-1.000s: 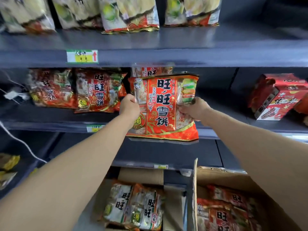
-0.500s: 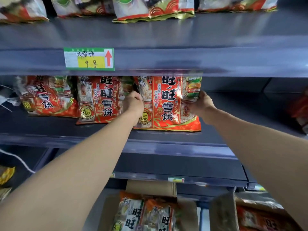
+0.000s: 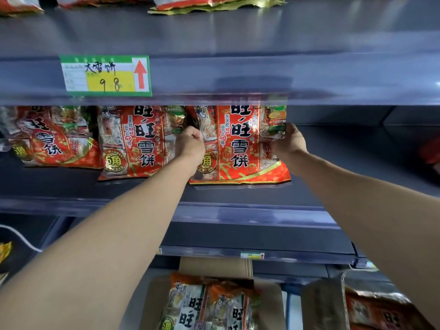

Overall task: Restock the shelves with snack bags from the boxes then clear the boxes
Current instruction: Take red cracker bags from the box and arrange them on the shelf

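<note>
A red snack bag (image 3: 240,148) with large black characters stands upright on the middle shelf (image 3: 238,194). My left hand (image 3: 190,145) grips its left edge and my right hand (image 3: 289,141) grips its right edge. Its top is hidden behind the lip of the shelf above. Two more red snack bags (image 3: 140,144) stand to its left on the same shelf. Below, an open cardboard box (image 3: 269,303) holds orange and white snack bags (image 3: 209,306). A second box (image 3: 323,306) at the lower right holds red bags (image 3: 381,313).
The upper shelf lip carries a green and yellow price tag (image 3: 106,76), with bags (image 3: 214,4) lying above it. The middle shelf is bare to the right of the held bag. A white cable (image 3: 21,239) hangs at the lower left. A red item (image 3: 431,151) shows at the right edge.
Both hands carried the red snack bag up and back from in front of the shelf edge onto the middle shelf. The view tilted closer to the shelf.
</note>
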A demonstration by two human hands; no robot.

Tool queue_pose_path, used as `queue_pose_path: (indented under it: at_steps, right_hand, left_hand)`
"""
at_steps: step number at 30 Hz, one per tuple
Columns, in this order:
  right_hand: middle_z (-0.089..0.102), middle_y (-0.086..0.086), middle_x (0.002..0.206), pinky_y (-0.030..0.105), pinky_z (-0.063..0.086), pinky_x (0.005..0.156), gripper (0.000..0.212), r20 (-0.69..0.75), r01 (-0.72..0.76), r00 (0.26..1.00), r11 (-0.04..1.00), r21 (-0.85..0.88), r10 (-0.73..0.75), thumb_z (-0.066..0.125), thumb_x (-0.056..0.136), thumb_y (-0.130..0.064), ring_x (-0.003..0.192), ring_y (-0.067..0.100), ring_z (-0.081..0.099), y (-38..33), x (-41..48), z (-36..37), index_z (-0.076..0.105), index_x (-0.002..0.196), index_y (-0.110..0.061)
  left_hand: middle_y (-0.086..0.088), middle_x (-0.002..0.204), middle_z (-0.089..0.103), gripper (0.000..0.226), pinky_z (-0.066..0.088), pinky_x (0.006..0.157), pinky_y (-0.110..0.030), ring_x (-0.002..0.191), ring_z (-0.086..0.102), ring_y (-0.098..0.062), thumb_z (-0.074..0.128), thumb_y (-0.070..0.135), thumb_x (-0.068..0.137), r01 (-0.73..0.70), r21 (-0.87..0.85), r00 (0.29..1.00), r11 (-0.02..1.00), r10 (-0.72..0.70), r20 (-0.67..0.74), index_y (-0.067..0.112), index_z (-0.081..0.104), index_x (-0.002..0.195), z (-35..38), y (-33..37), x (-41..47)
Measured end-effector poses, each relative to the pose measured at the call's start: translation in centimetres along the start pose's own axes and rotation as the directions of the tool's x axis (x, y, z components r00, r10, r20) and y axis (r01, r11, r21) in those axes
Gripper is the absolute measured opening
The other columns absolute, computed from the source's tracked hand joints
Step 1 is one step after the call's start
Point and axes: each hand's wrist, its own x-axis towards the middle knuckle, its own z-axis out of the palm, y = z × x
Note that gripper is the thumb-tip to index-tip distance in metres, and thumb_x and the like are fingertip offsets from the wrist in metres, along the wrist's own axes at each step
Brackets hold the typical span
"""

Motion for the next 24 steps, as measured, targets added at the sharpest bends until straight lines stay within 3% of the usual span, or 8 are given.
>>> queue_pose_path:
  at_steps: [3, 5, 8, 10, 14, 18, 21, 24]
  right_hand:
    - [0.065, 0.001, 0.115, 0.037, 0.055, 0.083, 0.039, 0.011, 0.013, 1.000, 1.000, 0.011, -0.013, 0.050, 0.089, -0.006, 0.097, 0.024, 0.065, 0.1, -0.3, -0.3, 0.052, 0.124, -0.022]
    - [0.064, 0.001, 0.116, 0.035, 0.055, 0.079, 0.043, 0.043, 0.022, 0.999, 1.000, 0.004, -0.022, 0.050, 0.088, -0.005, 0.098, 0.024, 0.064, 0.1, -0.6, -0.5, 0.051, 0.128, -0.021]
    - [0.059, 0.002, 0.109, 0.029, 0.046, 0.063, 0.043, 0.077, 0.031, 0.997, 0.999, -0.008, -0.030, 0.054, 0.087, -0.009, 0.089, 0.020, 0.056, 0.4, -1.3, -1.0, 0.047, 0.129, -0.016]
    - [0.056, 0.007, 0.117, 0.031, 0.044, 0.066, 0.045, 0.085, 0.024, 0.996, 0.999, -0.023, -0.022, 0.055, 0.086, -0.009, 0.092, 0.021, 0.054, 0.8, -1.7, -1.3, 0.044, 0.129, -0.014]
    - [0.045, 0.010, 0.139, 0.030, 0.043, 0.076, 0.059, 0.094, 0.013, 0.996, 0.998, -0.060, -0.008, 0.053, 0.089, -0.006, 0.116, 0.029, 0.054, 1.6, -2.8, -2.8, 0.032, 0.143, -0.015]
    - [0.051, 0.008, 0.135, 0.027, 0.042, 0.080, 0.046, 0.090, 0.051, 0.995, 0.992, -0.114, -0.041, 0.050, 0.093, -0.012, 0.117, 0.027, 0.054, 2.4, -4.6, -5.9, 0.042, 0.138, -0.011]
    - [0.057, 0.010, 0.129, 0.028, 0.044, 0.080, 0.041, 0.112, 0.088, 0.991, 0.984, -0.156, -0.071, 0.050, 0.091, -0.006, 0.109, 0.027, 0.057, 4.0, -6.5, -9.2, 0.051, 0.131, -0.009]
    - [0.062, 0.013, 0.099, 0.033, 0.046, 0.074, 0.021, 0.117, 0.104, 0.990, 0.971, -0.217, -0.080, 0.048, 0.087, 0.001, 0.087, 0.028, 0.055, 7.1, -8.3, -13.2, 0.062, 0.098, -0.009]
  left_hand:
    - [0.006, 0.086, 0.057, 0.034, 0.057, 0.085, -0.044, 0.086, 0.056, -0.019, 0.045, -0.004, 0.093, -0.006, -0.006, 1.000, 1.000, 0.006, 0.017, 0.022, 0.051, 0.073, 0.0, -0.1, 0.0]
    - [-0.004, 0.109, 0.060, 0.022, 0.056, 0.088, -0.039, 0.094, 0.056, -0.020, 0.048, -0.003, 0.093, -0.014, 0.011, 0.999, 1.000, 0.014, 0.038, 0.017, 0.057, 0.093, 0.0, 0.0, -0.3]
    - [-0.010, 0.133, 0.051, 0.040, 0.053, 0.089, -0.032, 0.110, 0.054, -0.024, 0.047, -0.004, 0.093, -0.011, 0.063, 0.998, 0.998, 0.007, 0.056, 0.010, 0.049, 0.130, 0.1, 0.1, -1.0]
    - [-0.010, 0.139, 0.047, 0.047, 0.047, 0.088, -0.027, 0.120, 0.052, -0.027, 0.046, -0.003, 0.093, -0.010, 0.121, 0.999, 0.993, 0.004, 0.047, 0.010, 0.041, 0.138, 0.1, 0.3, -1.7]
    - [-0.013, 0.140, 0.046, 0.042, 0.043, 0.093, -0.030, 0.126, 0.048, -0.030, 0.045, -0.001, 0.095, -0.008, 0.224, 1.000, 0.974, 0.014, -0.025, 0.005, 0.041, 0.136, 0.1, 1.3, -4.3]
    - [-0.012, 0.137, 0.049, 0.038, 0.045, 0.094, -0.034, 0.122, 0.051, -0.030, 0.042, -0.002, 0.094, -0.064, 0.264, 0.996, 0.962, 0.077, -0.036, 0.005, 0.047, 0.131, 0.9, 2.1, -8.0]
    - [-0.009, 0.128, 0.057, 0.032, 0.046, 0.092, -0.031, 0.115, 0.056, -0.027, 0.046, 0.001, 0.092, -0.183, 0.254, 0.981, 0.950, 0.161, 0.106, 0.007, 0.056, 0.122, 3.5, 2.3, -11.9]
    - [-0.008, 0.122, 0.060, 0.026, 0.047, 0.093, -0.031, 0.112, 0.057, -0.026, 0.046, 0.004, 0.093, -0.278, 0.201, 0.932, 0.939, 0.213, 0.293, 0.010, 0.059, 0.115, 7.4, 2.2, -17.2]
